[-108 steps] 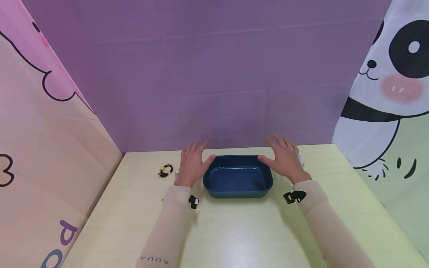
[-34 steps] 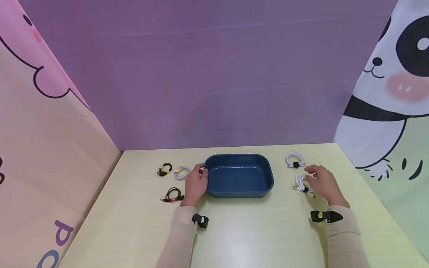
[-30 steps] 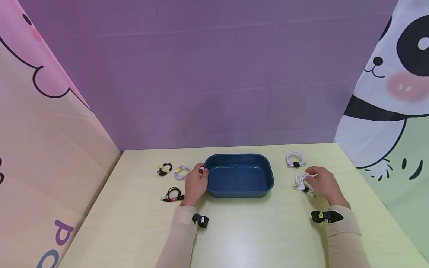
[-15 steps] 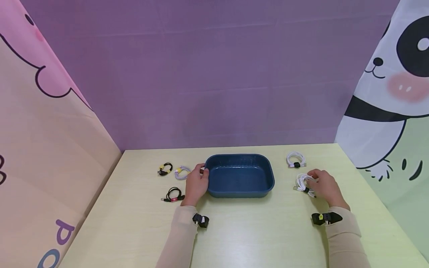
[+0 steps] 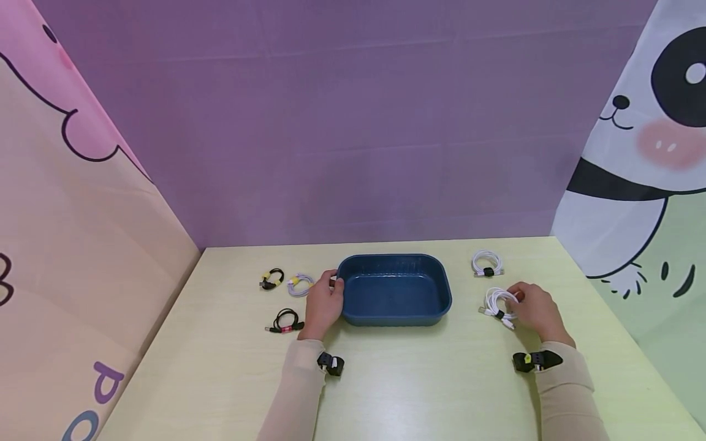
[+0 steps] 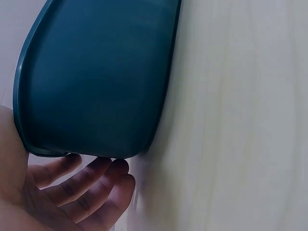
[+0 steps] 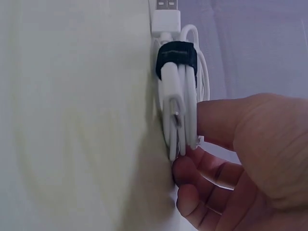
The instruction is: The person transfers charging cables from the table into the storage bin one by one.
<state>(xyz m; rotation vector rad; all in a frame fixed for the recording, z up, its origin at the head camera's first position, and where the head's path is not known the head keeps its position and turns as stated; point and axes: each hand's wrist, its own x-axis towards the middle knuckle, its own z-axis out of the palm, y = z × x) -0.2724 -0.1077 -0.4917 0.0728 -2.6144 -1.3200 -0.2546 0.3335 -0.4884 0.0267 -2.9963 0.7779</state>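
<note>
A deep blue rectangular tray (image 5: 395, 288) stands mid-table. At its left end my left hand (image 5: 322, 301) holds the rim, thumb at the edge; in the left wrist view the fingertips (image 6: 119, 166) rest against the tray's outer end wall. To the right, my right hand (image 5: 534, 306) pinches a coiled white USB cable (image 5: 494, 305) by its right side. The right wrist view shows the cable coil (image 7: 179, 96) on edge, a black strap (image 7: 177, 54) around it, between thumb (image 7: 219, 120) and fingers. Its lower side is close to the table.
Another white cable coil (image 5: 486, 262) with a black tie lies behind the right hand. Left of the tray are a black-and-yellow cable coil (image 5: 272, 278), a pale lilac one (image 5: 299, 285) and a black one with a red band (image 5: 285, 320). A purple backdrop (image 5: 353, 122) rises behind the table.
Both hands were at the tray's sides at first. My right hand then went over to the near white cable and took hold of it; the coil has turned slightly. The left hand stays on the tray.
</note>
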